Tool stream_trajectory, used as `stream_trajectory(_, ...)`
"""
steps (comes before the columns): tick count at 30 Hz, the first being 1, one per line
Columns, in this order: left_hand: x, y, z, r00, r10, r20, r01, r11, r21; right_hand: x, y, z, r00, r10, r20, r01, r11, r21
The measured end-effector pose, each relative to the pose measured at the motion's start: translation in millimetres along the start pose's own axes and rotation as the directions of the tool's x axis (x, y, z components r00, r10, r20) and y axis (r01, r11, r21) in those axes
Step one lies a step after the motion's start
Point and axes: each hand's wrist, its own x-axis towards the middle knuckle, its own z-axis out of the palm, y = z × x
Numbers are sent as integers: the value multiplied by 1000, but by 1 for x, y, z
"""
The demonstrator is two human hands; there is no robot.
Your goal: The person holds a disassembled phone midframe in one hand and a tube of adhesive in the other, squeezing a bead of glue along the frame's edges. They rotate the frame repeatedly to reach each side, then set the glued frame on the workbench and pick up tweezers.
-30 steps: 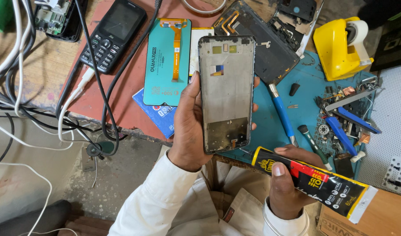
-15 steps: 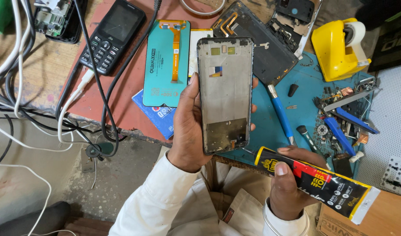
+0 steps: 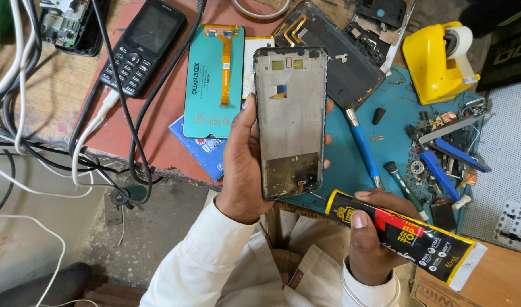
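Nearest the camera, the right hand grips a black, yellow and red glue tube; the fingers wrap round the tube body and the thumb presses on its upper face. The tube lies at a slant, its narrow end pointing up-left toward the phone frame, its flat crimped end reaching down-right past the hand. White sleeves cover both forearms.

Just above and to the left, the left hand holds an open phone frame upright over the front edge of the surface. The thumb lies along the frame's left edge; the fingertips show at its right edge. The frame's inner side faces the camera: grey metal plate, dark lower section, small cut-outs near the top. The tube tip is near the frame's lower right corner; contact cannot be confirmed.

Beyond the frame, on the surface:
- a teal screen panel with an orange flex cable, just left of the frame
- a black keypad phone, further left
- a blue-handled screwdriver on a blue mat, right of the frame
- a dark phone back cover, behind the frame
- a yellow tape dispenser, far right
- white and black cables, far left
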Motion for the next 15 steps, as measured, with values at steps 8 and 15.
stream_trajectory(8,0,0,1,1000,10,-8,-10,1000,15,-1,4,-5,998,49,-32,-49,999,-21)
stream_trajectory(15,0,1,1,1000,6,-8,-6,1000,17,-1,5,-4,998,41,-45,-42,999,-30)
